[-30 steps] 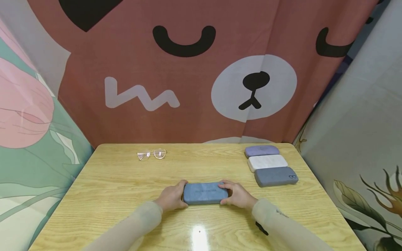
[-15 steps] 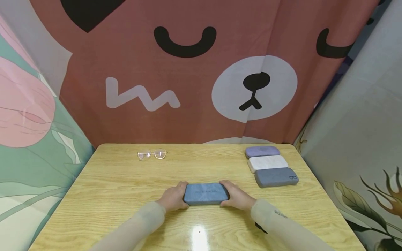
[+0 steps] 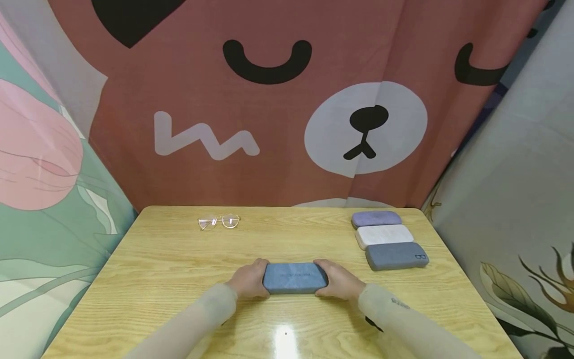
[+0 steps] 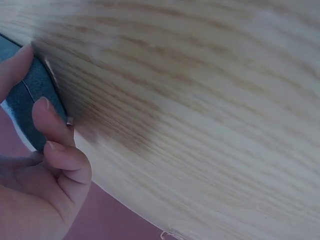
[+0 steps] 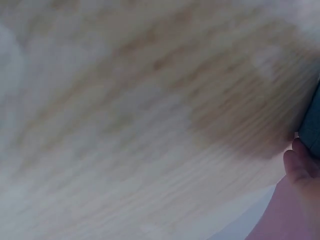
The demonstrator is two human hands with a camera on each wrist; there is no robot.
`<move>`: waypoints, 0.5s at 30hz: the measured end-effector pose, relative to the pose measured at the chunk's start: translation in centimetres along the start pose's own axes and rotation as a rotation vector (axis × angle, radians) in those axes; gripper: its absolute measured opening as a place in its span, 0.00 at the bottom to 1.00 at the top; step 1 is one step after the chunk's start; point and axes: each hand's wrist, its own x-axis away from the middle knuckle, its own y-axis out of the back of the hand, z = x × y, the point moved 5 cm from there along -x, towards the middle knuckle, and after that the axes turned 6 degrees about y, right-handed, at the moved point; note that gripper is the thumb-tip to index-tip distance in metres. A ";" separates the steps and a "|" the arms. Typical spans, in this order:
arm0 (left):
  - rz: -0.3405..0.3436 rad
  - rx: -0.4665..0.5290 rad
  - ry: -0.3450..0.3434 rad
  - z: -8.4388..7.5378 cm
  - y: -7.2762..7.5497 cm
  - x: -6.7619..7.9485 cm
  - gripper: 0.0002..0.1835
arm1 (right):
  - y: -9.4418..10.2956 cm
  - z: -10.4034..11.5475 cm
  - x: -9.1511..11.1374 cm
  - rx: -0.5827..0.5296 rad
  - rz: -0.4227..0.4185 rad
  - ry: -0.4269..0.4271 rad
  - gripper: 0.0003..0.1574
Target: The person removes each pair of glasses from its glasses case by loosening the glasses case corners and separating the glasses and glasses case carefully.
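A closed blue glasses case (image 3: 295, 279) is held lengthwise between both hands in the middle of the head view, with faint lettering on its lid. My left hand (image 3: 248, 280) grips its left end, thumb on the near side and fingers around the far side. At the opposite end, my right hand (image 3: 343, 281) grips it in the same way. The left wrist view shows the case's seam (image 4: 29, 92) running between thumb and fingers. Only a dark corner of the case (image 5: 312, 125) enters the right wrist view. Whether its underside touches the table cannot be told.
Three more glasses cases lie in a row at the table's right: purple (image 3: 376, 218), white (image 3: 384, 235) and grey (image 3: 396, 256). A pair of thin-framed glasses (image 3: 218, 221) lies at the back left of the wooden table (image 3: 148, 279). Printed curtains surround the table.
The right fingers have shifted from the lid's top to the case's right end. The case has tipped slightly, showing more of its near side. The head view has shifted a little.
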 end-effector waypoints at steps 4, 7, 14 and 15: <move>0.013 0.038 0.021 0.2 0.3 -0.6 0.40 | 0.5 -0.3 -0.6 0.007 0.001 0.005 0.51; 0.006 0.046 0.029 0.3 0.7 -1.1 0.40 | 0.9 -0.5 -1.1 0.008 -0.001 -0.011 0.51; -0.024 0.061 0.053 0.6 1.4 -2.6 0.40 | 1.9 -1.1 -2.1 0.015 -0.024 -0.052 0.52; -0.027 0.065 0.058 0.7 1.5 -2.8 0.40 | 2.0 -1.2 -2.3 0.008 -0.029 -0.056 0.53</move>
